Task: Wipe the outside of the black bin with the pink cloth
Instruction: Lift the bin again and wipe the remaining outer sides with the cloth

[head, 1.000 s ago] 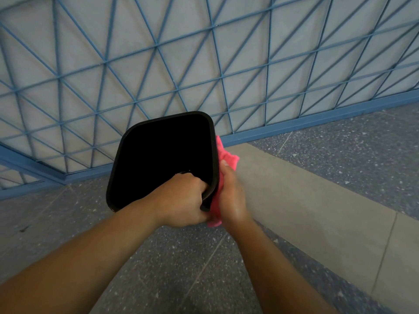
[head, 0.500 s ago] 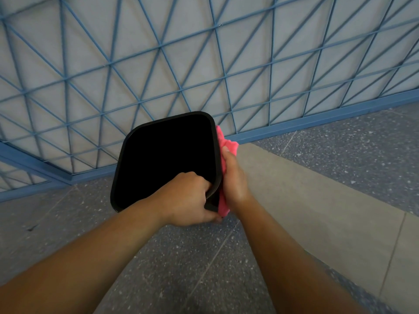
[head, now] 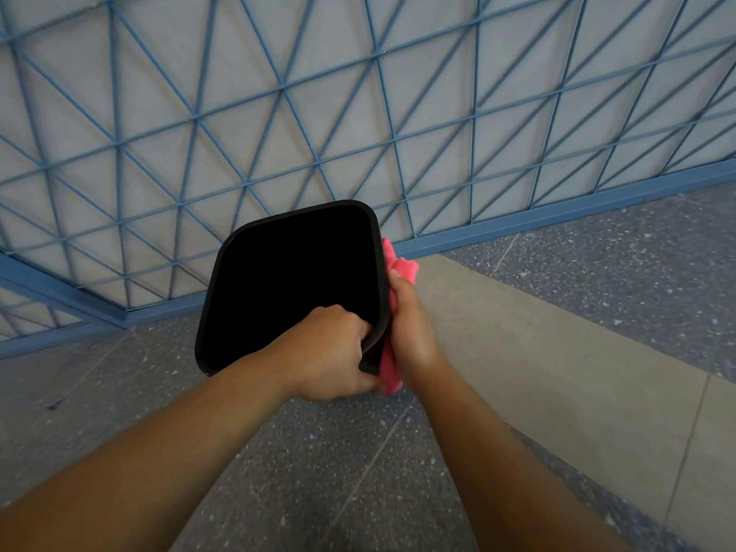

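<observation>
Over speckled floor (head: 318, 472), right hand (head: 412, 324) presses pink cloth (head: 400, 268).

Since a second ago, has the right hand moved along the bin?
Yes. The right hand slid forward along the black bin with the pink cloth, toward the blue baseboard.

Single view only, head-worn, wide-angle. Looks forward and steeply down from above, along both forearms, which enter from bottom edge. Hands meet near frame centre: left hand (head: 330, 352), right hand (head: 412, 324), both close to lens. Black bin (head: 294, 280) seen from above, open mouth facing camera. Speckled floor (head: 318, 472) fills near half; blue lattice fence (head: 358, 113) fills far half, lines bowed by lens, horizon tilted, lower at left. No second view, so no shared area.
</observation>
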Demonstrator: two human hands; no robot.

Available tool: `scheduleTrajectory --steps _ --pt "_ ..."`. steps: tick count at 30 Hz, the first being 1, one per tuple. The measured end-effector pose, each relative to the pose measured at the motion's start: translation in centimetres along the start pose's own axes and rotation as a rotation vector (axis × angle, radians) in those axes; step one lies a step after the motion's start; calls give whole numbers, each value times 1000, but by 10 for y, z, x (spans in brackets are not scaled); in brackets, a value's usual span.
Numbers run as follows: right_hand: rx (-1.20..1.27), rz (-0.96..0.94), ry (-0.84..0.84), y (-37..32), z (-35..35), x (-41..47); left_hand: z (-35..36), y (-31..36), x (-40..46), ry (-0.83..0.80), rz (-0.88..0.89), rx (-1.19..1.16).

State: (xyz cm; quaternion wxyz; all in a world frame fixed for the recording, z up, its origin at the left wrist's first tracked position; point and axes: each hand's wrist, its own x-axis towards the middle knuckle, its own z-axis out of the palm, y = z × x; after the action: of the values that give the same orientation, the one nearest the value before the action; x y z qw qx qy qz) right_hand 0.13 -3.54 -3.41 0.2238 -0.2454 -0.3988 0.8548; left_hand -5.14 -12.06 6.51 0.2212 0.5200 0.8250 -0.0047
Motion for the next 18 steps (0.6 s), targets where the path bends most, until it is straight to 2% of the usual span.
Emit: scheduleTrajectory --steps 4,6,9,18 --pt "-300 59 60 5 -3 -16 2 -1 1 -9 14 17" --pt "-135 -11 2 -1 -1 -10 -1 3 -1 -4 12 10" --pt "34 -46 1 -4 1 3 -2 4 -3 12 15 1" --pt "78 -91 -38 -4 1 17 -3 5 -1 1 9 14"
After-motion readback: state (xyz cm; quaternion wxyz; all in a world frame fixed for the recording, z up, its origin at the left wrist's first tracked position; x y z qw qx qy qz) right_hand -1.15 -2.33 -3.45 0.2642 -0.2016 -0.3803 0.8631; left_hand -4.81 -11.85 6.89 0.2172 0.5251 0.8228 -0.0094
